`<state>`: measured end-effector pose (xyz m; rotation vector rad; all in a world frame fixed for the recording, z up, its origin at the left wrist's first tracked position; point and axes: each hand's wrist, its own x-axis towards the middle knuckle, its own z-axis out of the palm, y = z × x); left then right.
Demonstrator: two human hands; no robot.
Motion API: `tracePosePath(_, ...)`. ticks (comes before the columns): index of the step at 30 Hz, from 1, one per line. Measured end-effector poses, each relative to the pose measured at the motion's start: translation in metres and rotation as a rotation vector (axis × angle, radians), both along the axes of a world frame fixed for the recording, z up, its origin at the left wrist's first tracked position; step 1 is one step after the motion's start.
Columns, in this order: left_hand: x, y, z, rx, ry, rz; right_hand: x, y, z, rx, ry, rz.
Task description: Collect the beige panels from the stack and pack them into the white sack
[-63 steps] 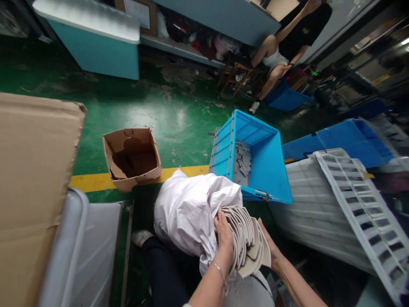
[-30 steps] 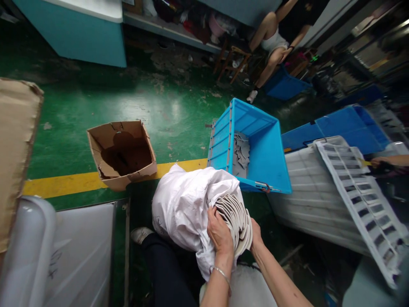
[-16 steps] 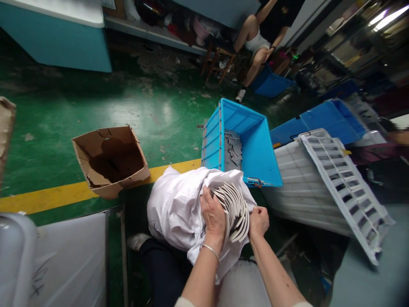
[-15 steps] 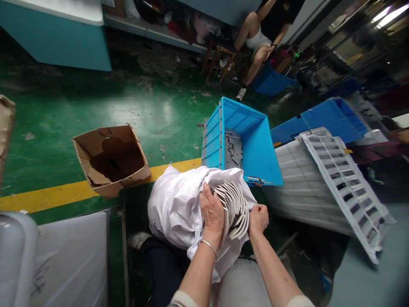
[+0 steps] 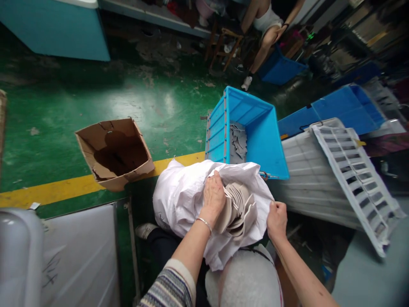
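A white woven sack (image 5: pixel 182 198) leans between my legs, its mouth spread toward me. Inside the mouth lies a bunch of curved, pale grey-beige flat pieces (image 5: pixel 238 200), some stacked and some tilted loose. My left hand (image 5: pixel 213 196) is closed on the sack's rim at the left of the opening, its palm side against the pieces. At the right, my right hand (image 5: pixel 277 218) pinches the edge of the sack and holds it stretched outward. The fingertips of my left hand are partly hidden by the fabric.
Beyond the sack stands a blue crate (image 5: pixel 262 128) with grey scraps in it. An open cardboard box (image 5: pixel 115 170) sits on the left by the yellow floor line. A white slatted crate (image 5: pixel 322 179) leans at right. A seated person (image 5: pixel 266 30) is at the back.
My right hand has moved right, pulling the sack's mouth wider. The curved pieces have spread and settled lower in the sack. The view has shifted slightly.
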<state>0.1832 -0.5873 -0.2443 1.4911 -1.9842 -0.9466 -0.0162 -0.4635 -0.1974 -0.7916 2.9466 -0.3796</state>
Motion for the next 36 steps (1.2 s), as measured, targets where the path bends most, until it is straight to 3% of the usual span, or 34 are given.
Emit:
tracePosePath(4, -0.006, 0.001, -0.003, 0.052, 0.02, -0.036, 0.04, -0.015, 0.018, 0.018, -0.126, 0.307)
tracePosePath(7, -0.005, -0.002, -0.005, 0.085, 0.056, -0.06, 0.078, -0.026, 0.024, 0.134, -0.203, 0.568)
tracePosePath(9, 0.001, -0.008, -0.005, 0.104, 0.085, -0.09, 0.098, -0.033, 0.022, 0.249, -0.192, 0.628)
tracePosePath(12, 0.022, -0.013, -0.001, 0.144, 0.105, -0.093, 0.114, -0.043, 0.015, 0.378, -0.119, 0.577)
tracePosePath(14, 0.039, -0.003, 0.007, 0.191, 0.064, -0.023, 0.115, -0.051, 0.011, 0.431, -0.09, 0.544)
tracePosePath(17, 0.054, 0.038, 0.022, 0.292, -0.052, 0.061, 0.103, -0.059, 0.008, 0.489, -0.092, 0.562)
tracePosePath(20, 0.047, 0.087, 0.032, 0.43, -0.179, 0.045, 0.087, -0.061, 0.007, 0.54, -0.096, 0.594)
tracePosePath(23, 0.033, 0.112, 0.031, 0.526, -0.286, 0.096, 0.075, -0.059, 0.006, 0.58, -0.093, 0.617)
tracePosePath(26, 0.035, 0.111, 0.018, 0.602, -0.3, 0.114, 0.069, -0.057, 0.004, 0.6, -0.094, 0.649)
tracePosePath(30, 0.065, 0.096, 0.006, 0.715, -0.198, 0.104, 0.061, -0.06, 0.004, 0.614, -0.104, 0.678)
tracePosePath(36, 0.119, 0.086, 0.026, 0.757, 0.018, 0.26, 0.052, -0.076, 0.012, 0.603, -0.155, 0.75)
